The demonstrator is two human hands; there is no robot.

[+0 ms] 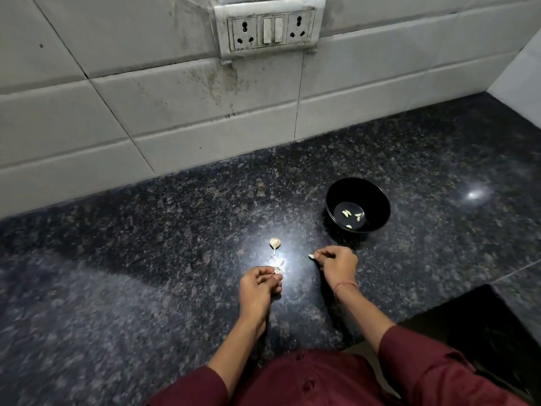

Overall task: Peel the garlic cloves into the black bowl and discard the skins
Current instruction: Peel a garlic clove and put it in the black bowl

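Right now your right hand (336, 263) pinches a pale clove (311, 255) at its fingertips, just on the near side of the black bowl (357, 191). Your left hand (260, 284), nearer to you and to the bowl's left, pinches a scrap of papery skin (277, 270).

A few peeled cloves (351, 216) lie in the bowl's bottom. One unpeeled garlic piece (275, 244) sits on the counter to the bowl's left, apart from both hands.

Your grip on the clove is only a tip pinch, so it could slip and skid across the polished stone. Let go too high over the bowl and it may bounce off the wall and out. The skin is light: a careless flick could send it into the bowl among the clean cloves. It could also land in the bright glare to the bowl's left, where pale flakes are hard to see.

The counter (146, 244) is dark speckled granite, glossy and reflective. Behind the bowl rises a stained white tiled wall (87, 112), with a socket panel (270, 27) high above.
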